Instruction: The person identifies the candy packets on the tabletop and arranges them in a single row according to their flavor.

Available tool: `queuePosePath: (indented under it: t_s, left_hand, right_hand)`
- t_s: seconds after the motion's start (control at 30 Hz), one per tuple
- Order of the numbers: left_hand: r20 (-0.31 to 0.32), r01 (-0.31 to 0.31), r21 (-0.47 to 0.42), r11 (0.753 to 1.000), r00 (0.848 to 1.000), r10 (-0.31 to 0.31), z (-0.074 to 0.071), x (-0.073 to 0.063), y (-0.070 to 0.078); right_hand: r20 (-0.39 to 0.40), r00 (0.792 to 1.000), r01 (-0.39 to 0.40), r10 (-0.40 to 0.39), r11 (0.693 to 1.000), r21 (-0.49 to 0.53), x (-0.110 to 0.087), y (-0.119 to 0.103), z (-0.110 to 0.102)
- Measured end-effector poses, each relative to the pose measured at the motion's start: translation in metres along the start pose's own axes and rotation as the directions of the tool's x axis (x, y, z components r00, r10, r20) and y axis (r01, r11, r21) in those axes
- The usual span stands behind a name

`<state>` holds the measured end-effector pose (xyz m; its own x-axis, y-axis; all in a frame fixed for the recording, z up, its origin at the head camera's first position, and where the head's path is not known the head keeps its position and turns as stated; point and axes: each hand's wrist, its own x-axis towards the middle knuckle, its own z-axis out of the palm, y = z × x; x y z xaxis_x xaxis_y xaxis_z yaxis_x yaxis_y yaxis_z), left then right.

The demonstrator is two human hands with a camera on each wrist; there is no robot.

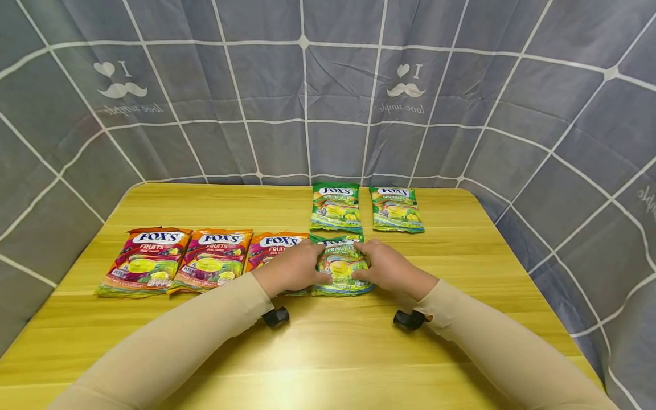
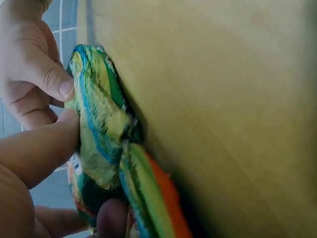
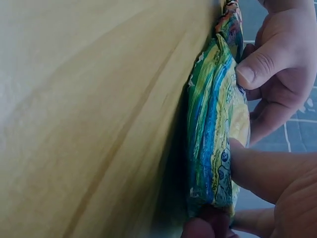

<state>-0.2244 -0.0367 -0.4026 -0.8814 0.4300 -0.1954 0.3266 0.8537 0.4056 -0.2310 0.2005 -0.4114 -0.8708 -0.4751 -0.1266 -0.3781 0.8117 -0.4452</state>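
Note:
Between my two hands lies a green bag of spring tea candy (image 1: 340, 267) on the wooden table, its front facing up. My left hand (image 1: 297, 266) grips its left side, and my right hand (image 1: 386, 269) grips the right side. Both thumbs press on the bag's face; in the left wrist view, a fingertip (image 2: 112, 218) shows at the bag's edge. Partly under my left hand is a bag of fruits candy (image 1: 277, 244) with an orange top, touching or nearly touching the green one. The right wrist view shows the green bag's crimped lower edge (image 3: 210, 139) close to the tabletop.
Two more fruits candy bags (image 1: 209, 259) (image 1: 146, 262) lie in a row to the left. Behind the held bag is another green bag (image 1: 335, 208), with one more green bag (image 1: 397, 209) to its right. A grey checked curtain (image 1: 338, 85) surrounds the table (image 1: 451, 250).

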Motion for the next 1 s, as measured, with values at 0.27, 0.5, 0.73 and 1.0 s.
queuePosePath:
  t_s: [0.27, 0.5, 0.73, 1.0]
  left_hand:
    - [0.058, 0.018, 0.098, 0.995, 0.998, -0.024, -0.005, 0.005, 0.001]
    - [0.099, 0.035, 0.124, 0.992, 0.994, -0.048, -0.005, 0.01, 0.0]
    - [0.117, 0.033, 0.148, 0.988, 0.992, -0.05, -0.007, 0.013, -0.001]
    - [0.119, 0.02, 0.153, 0.988, 0.992, -0.039, -0.007, 0.015, -0.001]
  right_hand:
    - [0.088, 0.996, -0.027, 0.027, 1.0, 0.005, 0.003, 0.004, -0.004]
    - [0.145, 0.989, -0.018, 0.015, 1.0, 0.018, 0.01, 0.01, -0.008]
    - [0.192, 0.981, 0.013, -0.018, 0.999, 0.029, 0.015, 0.012, -0.012]
    - [0.235, 0.972, 0.016, -0.02, 1.0, 0.021, 0.017, 0.012, -0.015]
